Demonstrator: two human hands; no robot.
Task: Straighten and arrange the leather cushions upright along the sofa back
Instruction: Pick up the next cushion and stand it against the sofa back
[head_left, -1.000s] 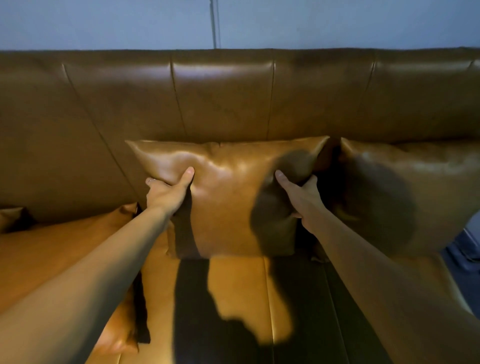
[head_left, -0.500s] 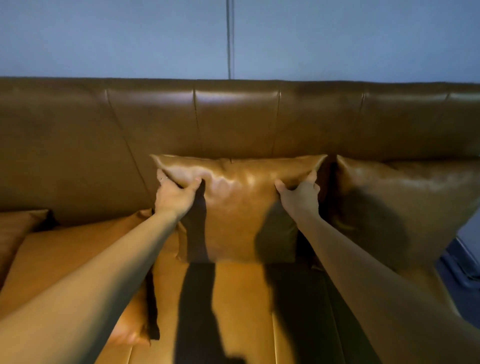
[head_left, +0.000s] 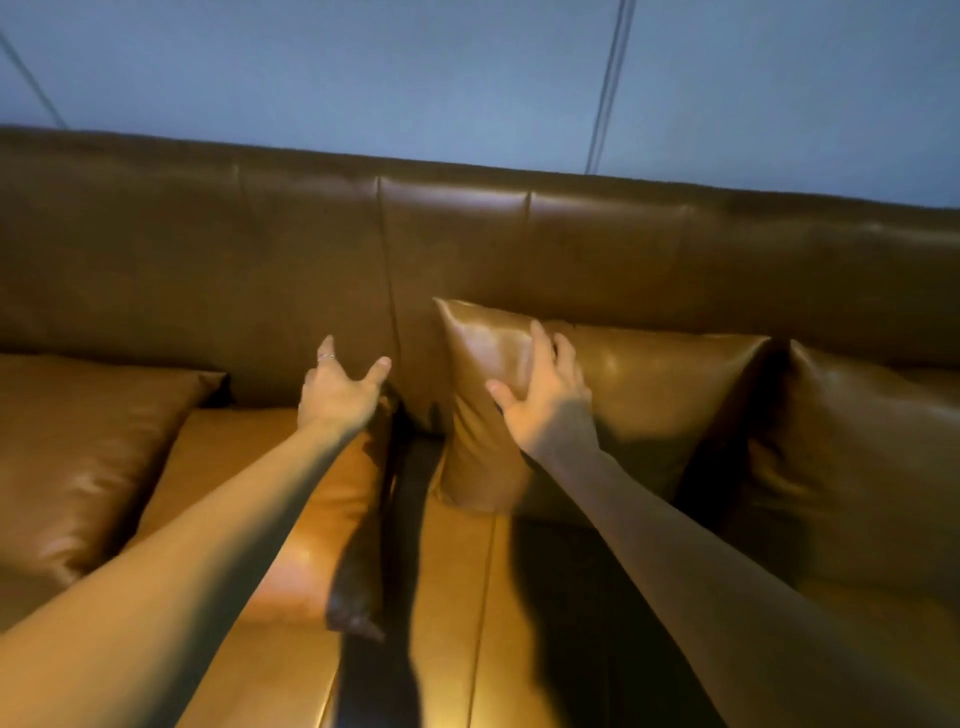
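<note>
Seen from a camera worn on the head, a person's two bare arms reach forward over a tan leather sofa. The sofa back (head_left: 597, 249) runs across the whole view as a row of stitched panels, with a blue-grey wall (head_left: 415, 78) above it.

The middle cushion (head_left: 649, 405) stands upright, leaning against the sofa back, its bottom edge on the sofa seat (head_left: 452, 597). The right hand (head_left: 540, 400) lies flat on the front of this cushion near its upper left corner, fingers spread and slightly curved over the leather, pressing on it rather than pinching it.

To the right of the middle cushion, touching it, a second cushion (head_left: 857, 457) also stands upright against the sofa back, mostly in shadow.

The left hand (head_left: 340, 389) is to the left of the middle cushion and apart from it. It is open, thumb and fingers spread, holding nothing, and hovers in front of the sofa back. A thin ring (head_left: 325, 356) shows on one finger.

Below the left hand and forearm, just left of the middle cushion, a flat cushion (head_left: 332, 519) lies on the seat rather than standing. Farther left of the middle cushion, another cushion (head_left: 78, 457) also lies flat, its far edge at the foot of the sofa back.
</note>
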